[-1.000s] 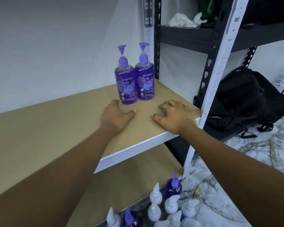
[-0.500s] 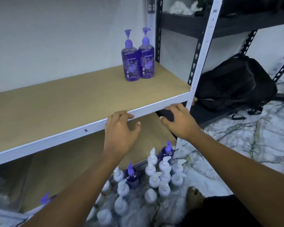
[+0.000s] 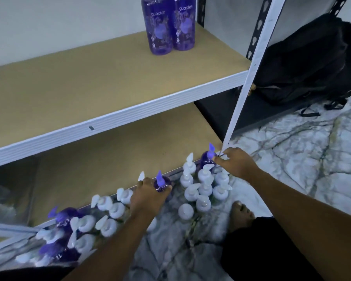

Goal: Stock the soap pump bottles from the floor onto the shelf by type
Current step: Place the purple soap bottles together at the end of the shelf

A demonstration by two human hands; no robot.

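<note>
Two purple pump bottles (image 3: 168, 25) stand side by side at the back right of the brown shelf board (image 3: 89, 78). On the marble floor stand several white pump bottles (image 3: 203, 187) and a few purple ones. My left hand (image 3: 148, 197) grips a purple bottle (image 3: 160, 183) round its shoulder, just below the pump. Further right, my right hand (image 3: 235, 165) pinches the neck of another purple bottle (image 3: 208, 157) beside the shelf's white post. Both bottles stand on the floor.
A white upright post (image 3: 251, 67) marks the shelf's right front corner. A lower shelf board (image 3: 120, 157) lies behind the floor bottles. A black backpack (image 3: 304, 61) sits to the right. My bare foot (image 3: 241, 213) is near the white bottles.
Both hands have left the shelf edge and dropped to the floor bottles. Each one has taken hold of a purple bottle. The view has tilted down.
</note>
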